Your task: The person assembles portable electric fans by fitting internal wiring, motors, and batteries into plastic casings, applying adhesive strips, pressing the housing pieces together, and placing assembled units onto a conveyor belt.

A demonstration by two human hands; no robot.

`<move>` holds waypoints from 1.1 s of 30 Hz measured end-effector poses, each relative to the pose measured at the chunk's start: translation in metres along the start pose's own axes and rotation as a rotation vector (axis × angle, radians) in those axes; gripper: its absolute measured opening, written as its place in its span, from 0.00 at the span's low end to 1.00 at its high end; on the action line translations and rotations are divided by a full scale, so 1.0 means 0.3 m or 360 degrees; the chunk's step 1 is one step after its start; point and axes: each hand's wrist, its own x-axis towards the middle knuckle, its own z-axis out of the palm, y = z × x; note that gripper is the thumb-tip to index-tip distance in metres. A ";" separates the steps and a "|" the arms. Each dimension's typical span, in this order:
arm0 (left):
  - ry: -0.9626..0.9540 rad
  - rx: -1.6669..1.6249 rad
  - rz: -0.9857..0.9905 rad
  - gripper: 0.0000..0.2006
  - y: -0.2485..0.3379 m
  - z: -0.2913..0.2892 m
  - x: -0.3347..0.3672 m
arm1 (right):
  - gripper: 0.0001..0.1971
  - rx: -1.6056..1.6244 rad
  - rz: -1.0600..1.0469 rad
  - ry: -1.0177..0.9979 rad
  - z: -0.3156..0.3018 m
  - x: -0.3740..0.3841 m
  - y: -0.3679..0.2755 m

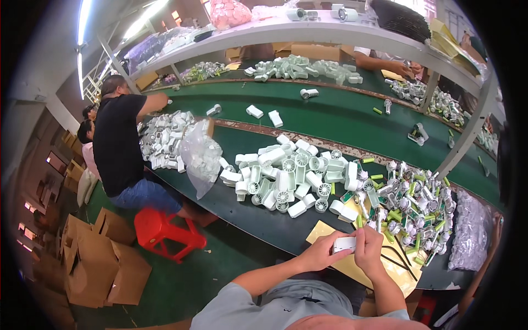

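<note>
A small white plastic housing [344, 244] sits in my left hand [322, 252], whose fingers are wrapped round it. My right hand [369, 247] is closed at the right end of the housing. A green cylinder [359, 221] shows just past its fingertips; I cannot tell whether it is pinched there. Beneath both hands lies a yellow sheet [395, 269]. Farther off is a heap of pale green-white housings [283, 175], several with round spoked grilles. Right of it spreads a pile of inner assemblies [410, 212] with green cylinders, circuit boards and white round parts.
Black strips [400, 258] lie on the sheet. Clear plastic packaging [469, 234] stands to the right. Beyond the worktop runs a green conveyor belt [242, 99] with scattered parts, under a raised shelf [308, 30]. At left, a person [124, 140] works near a red stool [165, 234] and cardboard boxes [96, 264].
</note>
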 end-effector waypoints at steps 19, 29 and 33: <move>0.0099 -0.0402 -0.0067 0.14 -0.040 0.020 0.027 | 0.19 0.0526 0.0401 -0.0007 -0.027 -0.029 0.056; 0.0021 -0.0603 -0.0175 0.16 -0.032 0.016 0.040 | 0.22 0.0658 0.0392 -0.0017 -0.060 -0.027 0.056; 0.0081 -0.0638 -0.0027 0.28 -0.013 0.003 0.046 | 0.23 0.0737 0.0475 -0.0108 -0.055 0.008 0.049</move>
